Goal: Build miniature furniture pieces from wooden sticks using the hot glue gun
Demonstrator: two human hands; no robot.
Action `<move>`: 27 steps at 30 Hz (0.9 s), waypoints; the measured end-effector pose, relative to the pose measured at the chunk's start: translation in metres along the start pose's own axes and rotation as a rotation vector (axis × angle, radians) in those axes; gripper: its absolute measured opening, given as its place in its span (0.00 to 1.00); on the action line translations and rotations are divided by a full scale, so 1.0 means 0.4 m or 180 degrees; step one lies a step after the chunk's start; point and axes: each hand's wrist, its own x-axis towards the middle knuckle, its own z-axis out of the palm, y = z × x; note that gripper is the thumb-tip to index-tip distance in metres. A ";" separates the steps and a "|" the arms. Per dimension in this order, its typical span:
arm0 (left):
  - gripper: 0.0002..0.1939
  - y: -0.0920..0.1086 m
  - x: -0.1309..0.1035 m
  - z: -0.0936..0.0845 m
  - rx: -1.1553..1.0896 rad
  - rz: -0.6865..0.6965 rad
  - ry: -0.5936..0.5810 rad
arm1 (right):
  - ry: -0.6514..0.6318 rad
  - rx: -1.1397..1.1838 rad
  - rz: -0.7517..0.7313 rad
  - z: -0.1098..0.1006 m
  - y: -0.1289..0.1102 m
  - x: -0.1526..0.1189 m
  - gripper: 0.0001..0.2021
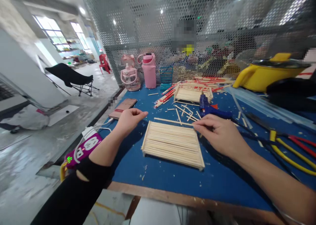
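A thin wooden stick (170, 121) lies level just above the far edge of a flat panel of wooden sticks (172, 141). My right hand (217, 132) pinches that stick at its right end. Off the stick's left end, my left hand (129, 121) hovers with thumb and forefinger pressed together; whether something tiny is between them is hidden. The panel rests on the blue tabletop, with a stick across each short side. Beyond my right fingers stands a blue hot glue gun (204, 106), and cut stick pieces (184, 113) lie loose beside it.
Behind are a second stick frame (190, 95), red-wrapped sticks (168, 96) and two pink bottles (149, 71). A phone (123, 108) and purple device (84, 147) lie left. On the right are glue sticks (261, 103), yellow-handled pliers (291, 152) and a yellow pot (266, 75). Perforated metal mesh (138, 24) rises behind.
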 end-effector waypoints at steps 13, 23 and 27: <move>0.20 0.012 -0.010 0.003 -0.0488 -0.0120 -0.0640 | -0.0236 0.0101 -0.0094 0.015 -0.005 0.001 0.10; 0.17 0.025 -0.023 0.012 -0.0415 -0.0089 -0.1113 | -0.0267 0.0072 -0.0107 0.021 -0.011 0.003 0.11; 0.15 0.024 -0.024 0.014 -0.0485 -0.0123 -0.1120 | -0.0375 0.0232 0.0048 0.005 -0.007 0.010 0.11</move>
